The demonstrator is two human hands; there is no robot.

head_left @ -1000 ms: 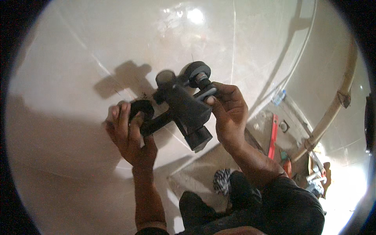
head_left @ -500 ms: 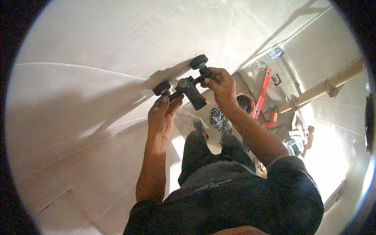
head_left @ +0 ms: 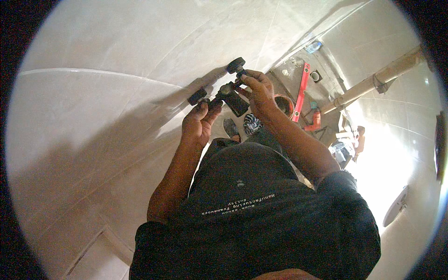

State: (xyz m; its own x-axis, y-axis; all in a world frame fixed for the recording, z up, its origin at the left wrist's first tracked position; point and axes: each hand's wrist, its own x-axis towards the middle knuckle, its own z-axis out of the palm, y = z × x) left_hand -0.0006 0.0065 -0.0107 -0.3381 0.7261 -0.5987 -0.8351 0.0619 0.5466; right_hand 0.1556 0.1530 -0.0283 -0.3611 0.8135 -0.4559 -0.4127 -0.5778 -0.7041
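Observation:
Both my hands hold a black wall-mount mixer tap point(head_left: 237, 103) up in front of the pale tiled wall point(head_left: 107, 42). My left hand point(head_left: 197, 127) has its thumb and fingers closed on the tap's left end, just below a round black flange point(head_left: 197, 96). At the opposite end, my right hand point(head_left: 261, 95) pinches the tap beneath a second round flange point(head_left: 236, 65). The thick body hangs between the hands, pointing down. Whether the flanges touch the wall I cannot tell.
On the floor lie a red spirit level point(head_left: 302, 91), an orange power drill point(head_left: 315, 120) and a striped cloth point(head_left: 252, 124). A reddish bucket point(head_left: 290, 103) stands beyond my right forearm. One long pipe point(head_left: 387, 73) slants across the right side. A plastic bottle point(head_left: 313, 47) lies in the far corner.
My view has tilted, so more of my shirt shows and the floor items sit farther left. Both hands keep hold of the mixer tap, which stays near the wall.

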